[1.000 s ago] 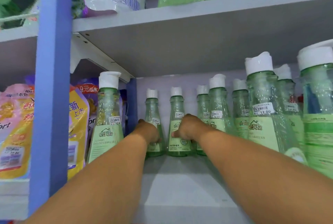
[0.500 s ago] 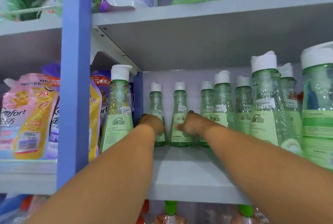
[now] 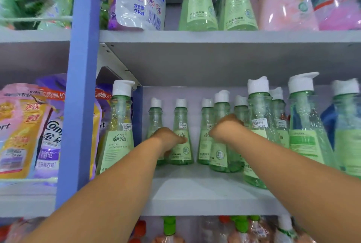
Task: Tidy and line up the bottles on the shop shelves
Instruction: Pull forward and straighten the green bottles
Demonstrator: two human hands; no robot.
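The green underwear-detergent bottles (image 3: 181, 133) stand on the middle shelf (image 3: 195, 194), most of them pushed to the rear against the back wall, white flip caps up. Landmark: the blue upright post (image 3: 82, 90). Just right of the post one bottle (image 3: 119, 131) stands alone near the front edge; further right and deep in sit three small-looking ones in a rough row, then a denser, staggered bunch w/ price stickers reading 12.00.

Left hand (image 3: 168, 139) reaches in between the first two rear bottles, fingers curled around the 2nd one's lower body — looks like a grip, though the fingertips are hidden behind it. Right hand (image 3: 224, 127) is against the neck of a taller bottle (image 3: 221, 131) in the bunch; from the back of the hand I can't tell whether it grips or only pushes (motion blur doesn't help).

Judgement: step in hand is pulling rear stock fwd to face it up. To do it well — slide, don't lift; hold low on the wide base since narrow necks tip easily; labels out; bring each level w/ the lone front bottle, gaps even.

Beyond the post, left: Comfort softener pouches (image 3: 25, 131). Shelf above: a 2kg refill bag (image 3: 136, 0), more green bottles, pink packs.
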